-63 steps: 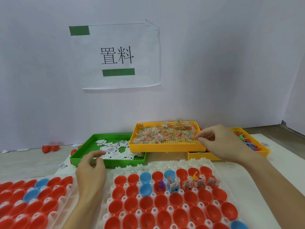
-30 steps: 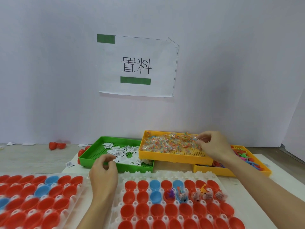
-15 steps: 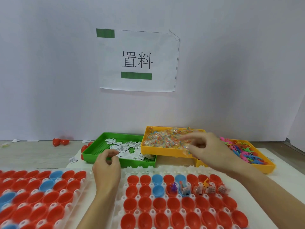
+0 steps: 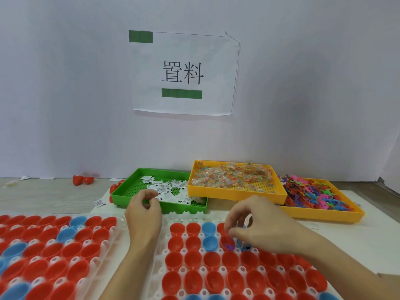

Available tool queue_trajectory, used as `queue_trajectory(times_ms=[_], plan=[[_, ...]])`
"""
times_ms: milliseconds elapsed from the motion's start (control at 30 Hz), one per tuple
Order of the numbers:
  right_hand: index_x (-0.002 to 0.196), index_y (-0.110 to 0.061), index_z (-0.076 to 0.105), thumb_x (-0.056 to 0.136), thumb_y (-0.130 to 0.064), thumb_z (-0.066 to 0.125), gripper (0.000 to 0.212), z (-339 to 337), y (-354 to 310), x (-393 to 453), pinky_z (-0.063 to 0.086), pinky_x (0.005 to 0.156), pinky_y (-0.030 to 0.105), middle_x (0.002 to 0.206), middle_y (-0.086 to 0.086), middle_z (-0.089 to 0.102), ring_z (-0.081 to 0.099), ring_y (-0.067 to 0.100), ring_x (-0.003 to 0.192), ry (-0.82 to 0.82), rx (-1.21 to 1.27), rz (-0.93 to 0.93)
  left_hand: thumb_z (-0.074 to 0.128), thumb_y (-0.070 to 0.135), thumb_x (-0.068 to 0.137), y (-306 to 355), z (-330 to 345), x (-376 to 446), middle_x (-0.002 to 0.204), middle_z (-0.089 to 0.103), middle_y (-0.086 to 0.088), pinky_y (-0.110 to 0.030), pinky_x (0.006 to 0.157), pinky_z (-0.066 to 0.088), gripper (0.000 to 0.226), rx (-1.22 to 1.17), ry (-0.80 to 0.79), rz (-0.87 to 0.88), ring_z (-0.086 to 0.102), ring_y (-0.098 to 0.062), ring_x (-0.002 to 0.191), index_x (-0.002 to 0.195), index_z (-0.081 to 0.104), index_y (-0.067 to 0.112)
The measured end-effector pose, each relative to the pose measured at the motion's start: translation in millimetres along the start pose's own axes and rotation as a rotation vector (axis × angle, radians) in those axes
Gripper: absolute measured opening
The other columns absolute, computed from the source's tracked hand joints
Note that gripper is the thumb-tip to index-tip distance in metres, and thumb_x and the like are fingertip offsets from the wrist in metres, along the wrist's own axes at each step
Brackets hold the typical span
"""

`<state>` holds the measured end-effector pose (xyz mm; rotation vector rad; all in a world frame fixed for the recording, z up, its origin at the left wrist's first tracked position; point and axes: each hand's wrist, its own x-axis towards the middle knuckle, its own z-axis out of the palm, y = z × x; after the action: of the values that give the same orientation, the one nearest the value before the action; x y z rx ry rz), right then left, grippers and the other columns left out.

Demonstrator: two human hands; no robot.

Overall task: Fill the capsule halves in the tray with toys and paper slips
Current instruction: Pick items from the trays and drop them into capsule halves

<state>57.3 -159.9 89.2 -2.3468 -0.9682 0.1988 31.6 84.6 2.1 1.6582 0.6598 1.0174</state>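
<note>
White wall (image 4: pixel 65 94) fills the upper view — flat, matte, evenly lit, with soft shadows low on the right. A paper sign (image 4: pixel 184 72) hangs on it, printed with two black characters and two green bars; its top right corner is folded. Below, a pale wood-grain tabletop (image 4: pixel 43 195) meets the wall. A white sheet (image 4: pixel 372 234) covers the table's right part — a second wall panel (image 4: pixel 391 165) angles in at far right.

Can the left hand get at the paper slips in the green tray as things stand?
Probably yes. The left hand sits at the near rim of the green tray, with the paper slips just past its fingertips, lying loose in the open tray, and nothing between.
</note>
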Motion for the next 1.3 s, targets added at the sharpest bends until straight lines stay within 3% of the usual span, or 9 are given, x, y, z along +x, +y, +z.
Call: queue_trajectory(times_ms=[267, 500, 667, 833, 1033, 1200, 1300], plan=[[0.094, -0.029, 0.078, 0.088, -0.018, 0.072, 0.013, 1.3, -1.9, 1.8, 0.055, 0.073, 0.022, 0.083, -0.009, 0.073, 0.066, 0.005, 0.078, 0.014, -0.016, 0.003, 0.052, 0.000, 0.090, 0.5, -0.1, -0.5, 0.093, 0.065, 0.004, -0.021, 0.066, 0.043, 0.029, -0.001, 0.001, 0.005, 0.058, -0.010, 0.084, 0.084, 0.065, 0.025], [0.081, -0.025, 0.075, 0.084, -0.014, 0.069, 0.013, -4.2, -7.8, 2.2, 0.054, 0.068, 0.020, 0.078, -0.007, 0.074, 0.067, 0.004, 0.073, 0.048, -0.021, -0.056, 0.051, 0.001, 0.089, 0.3, 0.1, -0.1, 0.094, 0.065, 0.002, -0.021, 0.065, 0.041, 0.027, 0.010, -0.002, 0.005, 0.058, -0.011, 0.084, 0.084, 0.066, 0.024], [0.087, -0.031, 0.074, 0.086, -0.013, 0.070, 0.018, -9.5, -8.0, -0.5, 0.057, 0.071, 0.025, 0.079, -0.008, 0.072, 0.069, 0.008, 0.073, 0.102, 0.082, -0.037, 0.051, 0.001, 0.089, 0.3, -0.1, -0.5, 0.094, 0.065, 0.001, -0.022, 0.064, 0.042, 0.028, 0.011, -0.002, 0.008, 0.058, -0.013, 0.082, 0.084, 0.066, 0.024], [0.085, -0.021, 0.079, 0.088, -0.006, 0.065, 0.021, -7.0, -8.7, -2.6, 0.051, 0.058, 0.015, 0.070, -0.004, 0.075, 0.071, 0.005, 0.063, 0.101, 0.135, 0.018, 0.051, 0.000, 0.088, 1.0, 0.5, -0.3, 0.094, 0.065, 0.001, -0.022, 0.064, 0.042, 0.029, 0.012, -0.001, 0.014, 0.058, -0.014, 0.081, 0.082, 0.066, 0.024], [0.083, -0.021, 0.080, 0.086, -0.017, 0.074, 0.008, -8.6, -7.6, -5.2, 0.057, 0.069, 0.018, 0.070, -0.013, 0.075, 0.071, 0.000, 0.072, 0.090, 0.160, 0.032, 0.051, 0.001, 0.089, 0.4, 0.2, -0.2, 0.094, 0.065, 0.001, -0.022, 0.064, 0.041, 0.028, 0.011, -0.004, 0.011, 0.058, -0.014, 0.082, 0.083, 0.066, 0.024], [0.080, -0.020, 0.080, 0.084, -0.019, 0.078, 0.004, -6.6, -8.0, -7.1, 0.052, 0.060, 0.015, 0.069, -0.014, 0.074, 0.071, 0.000, 0.067, 0.077, 0.147, 0.015, 0.051, 0.001, 0.089, -0.4, 0.2, -0.2, 0.095, 0.065, 0.001, -0.022, 0.064, 0.042, 0.028, 0.006, -0.007, 0.006, 0.058, -0.014, 0.082, 0.084, 0.066, 0.025], [0.081, -0.021, 0.081, 0.086, -0.018, 0.076, 0.007, -5.4, -8.0, -8.2, 0.057, 0.068, 0.018, 0.073, -0.013, 0.075, 0.071, -0.001, 0.071, 0.055, 0.109, 0.010, 0.051, 0.001, 0.090, -0.5, 0.1, -0.2, 0.095, 0.064, 0.002, -0.023, 0.065, 0.043, 0.028, 0.006, -0.009, 0.005, 0.058, -0.013, 0.083, 0.084, 0.066, 0.025]])
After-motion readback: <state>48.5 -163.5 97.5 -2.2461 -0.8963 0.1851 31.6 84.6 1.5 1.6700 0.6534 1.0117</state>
